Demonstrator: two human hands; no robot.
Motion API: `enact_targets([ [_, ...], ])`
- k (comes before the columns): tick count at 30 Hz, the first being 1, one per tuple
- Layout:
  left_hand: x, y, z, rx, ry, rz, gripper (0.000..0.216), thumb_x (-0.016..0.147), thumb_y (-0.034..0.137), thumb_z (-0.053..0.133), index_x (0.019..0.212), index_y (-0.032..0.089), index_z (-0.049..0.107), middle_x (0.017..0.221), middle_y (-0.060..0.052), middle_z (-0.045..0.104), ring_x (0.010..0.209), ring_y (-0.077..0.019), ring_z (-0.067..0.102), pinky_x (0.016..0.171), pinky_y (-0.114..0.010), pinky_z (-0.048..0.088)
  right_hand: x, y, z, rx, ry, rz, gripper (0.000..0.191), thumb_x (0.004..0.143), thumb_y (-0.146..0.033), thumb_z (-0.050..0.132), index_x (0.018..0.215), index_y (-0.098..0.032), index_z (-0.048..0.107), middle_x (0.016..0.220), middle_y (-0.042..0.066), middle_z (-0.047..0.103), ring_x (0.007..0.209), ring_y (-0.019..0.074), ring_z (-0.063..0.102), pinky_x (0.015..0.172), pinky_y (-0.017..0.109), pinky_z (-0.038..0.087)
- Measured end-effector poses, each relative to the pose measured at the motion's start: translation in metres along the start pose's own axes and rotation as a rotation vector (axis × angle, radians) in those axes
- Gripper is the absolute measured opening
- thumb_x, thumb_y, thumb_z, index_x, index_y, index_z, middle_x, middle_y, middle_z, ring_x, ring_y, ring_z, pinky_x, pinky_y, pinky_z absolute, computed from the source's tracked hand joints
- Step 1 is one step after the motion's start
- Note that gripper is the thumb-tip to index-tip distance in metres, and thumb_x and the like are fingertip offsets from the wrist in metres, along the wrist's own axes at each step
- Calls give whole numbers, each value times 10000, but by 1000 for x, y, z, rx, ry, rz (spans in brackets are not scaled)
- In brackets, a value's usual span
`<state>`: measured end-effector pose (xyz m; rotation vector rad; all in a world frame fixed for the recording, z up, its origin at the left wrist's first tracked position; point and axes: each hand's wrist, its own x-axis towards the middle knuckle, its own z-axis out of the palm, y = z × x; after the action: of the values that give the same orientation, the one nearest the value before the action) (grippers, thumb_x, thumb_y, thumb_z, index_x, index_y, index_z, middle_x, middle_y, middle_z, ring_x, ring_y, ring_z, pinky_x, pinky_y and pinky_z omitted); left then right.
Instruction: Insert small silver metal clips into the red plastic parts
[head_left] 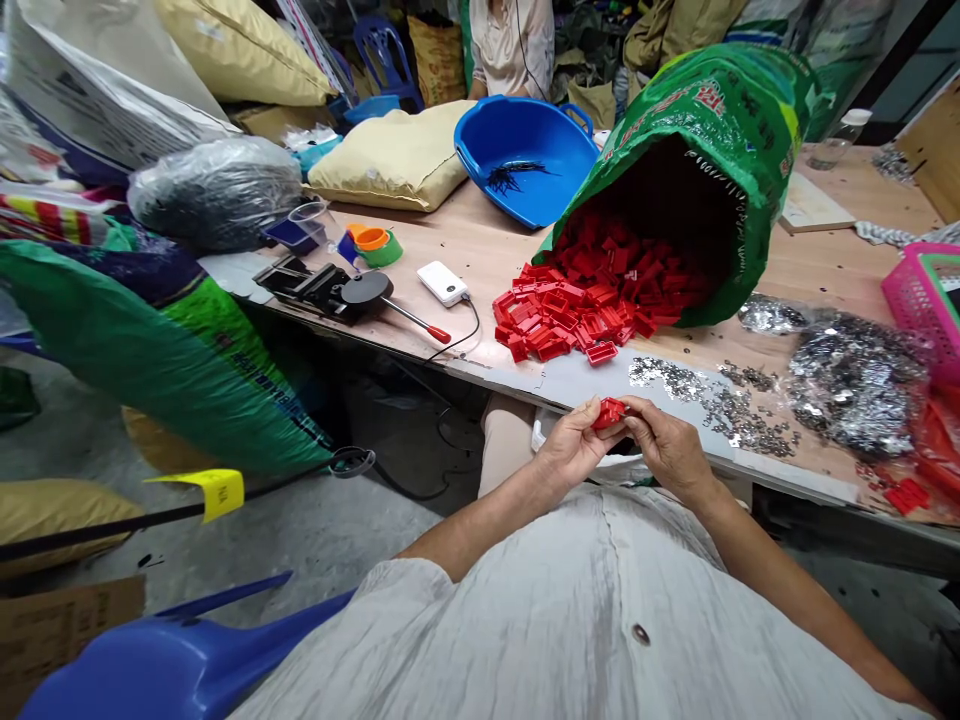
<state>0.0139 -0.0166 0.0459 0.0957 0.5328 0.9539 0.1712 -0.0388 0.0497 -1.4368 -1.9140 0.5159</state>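
Observation:
My left hand point(574, 441) is closed around a small red plastic part point(609, 412), held just off the front edge of the table. With its thumb and forefinger pinched together, my right hand point(666, 440) meets the right side of that part. Whatever sits between those right fingertips is too small to make out. Beyond my hands a heap of red plastic parts point(570, 310) spills from the mouth of a green woven sack point(780, 150) lying on its side. Small silvery metal pieces point(739, 410) are scattered on the table right of my hands.
A hand press with a red-tipped lever point(367, 290) stands at the left table edge, beside a white power bank point(442, 284) with a cable. Behind are a blue basin point(517, 130) and a beige sack point(394, 160). A plastic bag of metal pieces point(855, 380) lies right. Another person point(514, 50) sits opposite.

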Motion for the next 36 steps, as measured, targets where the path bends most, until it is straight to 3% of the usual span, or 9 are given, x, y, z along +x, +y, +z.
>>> enact_targets([
  [3, -1, -1, 1, 6, 0, 11, 123, 905, 185, 607, 828, 100, 653, 885, -89, 723, 885, -194, 712, 1042, -415, 480, 0, -1, 2, 120, 30, 70, 320, 1005, -404, 388, 1097, -241, 647, 809, 22, 697, 690, 169, 642, 666, 281, 468],
  [6, -2, 1, 3, 10, 42, 59, 109, 873, 191, 656, 792, 125, 626, 857, -62, 723, 877, -196, 722, 1041, -404, 472, -2, -4, 5, 225, 40, 164, 326, 1008, -406, 374, 1197, -230, 574, 673, -18, 597, 618, 154, 575, 642, 276, 442],
  [9, -2, 2, 4, 16, 54, 114, 146, 831, 195, 710, 759, 145, 594, 830, -32, 721, 898, -200, 724, 1030, -392, 466, -4, -7, 9, 289, 63, 261, 253, 1000, -413, 393, 1100, -225, 530, 663, -36, 565, 605, 143, 540, 633, 271, 421],
  [13, -2, -2, 4, 42, 25, 174, 229, 753, 182, 786, 729, 151, 561, 841, -42, 735, 891, -176, 716, 958, -326, 484, -5, -10, 13, 350, -42, 305, 261, 992, -442, 401, 874, -235, 506, 654, -39, 566, 571, 132, 502, 606, 264, 396],
  [18, 0, -8, 1, 101, -24, 218, 349, 681, 234, 849, 706, 165, 508, 885, -63, 740, 974, -214, 701, 798, -286, 494, -4, -13, 19, 377, -58, 300, 274, 993, -446, 386, 854, -238, 498, 638, -40, 540, 576, 139, 488, 615, 268, 388],
  [22, 0, -11, -1, 115, -14, 275, 373, 673, 237, 852, 719, 171, 488, 891, -38, 728, 998, -217, 694, 795, -283, 489, -5, -15, 24, 365, -41, 293, 293, 998, -441, 364, 818, -239, 477, 630, -43, 510, 569, 136, 467, 607, 269, 371],
  [29, 2, -12, -4, 147, -2, 268, 397, 676, 285, 850, 745, 179, 473, 955, -58, 728, 910, -218, 692, 659, -266, 479, -5, -14, 29, 367, -23, 272, 299, 994, -453, 359, 809, -244, 464, 625, -43, 501, 551, 133, 462, 585, 266, 373],
  [32, 3, -12, -10, 156, 8, 229, 377, 696, 279, 834, 722, 174, 473, 882, -46, 722, 834, -190, 685, 672, -269, 489, -6, -12, 31, 368, -31, 277, 301, 992, -461, 357, 824, -245, 483, 621, -42, 515, 552, 137, 481, 591, 268, 389],
  [36, 0, -11, -27, 135, 67, 114, 337, 697, 229, 833, 716, 161, 503, 840, -33, 714, 871, -174, 697, 862, -313, 521, -13, -6, 26, 323, -58, 280, 299, 996, -450, 349, 860, -241, 515, 618, -39, 543, 567, 142, 515, 615, 269, 411],
])
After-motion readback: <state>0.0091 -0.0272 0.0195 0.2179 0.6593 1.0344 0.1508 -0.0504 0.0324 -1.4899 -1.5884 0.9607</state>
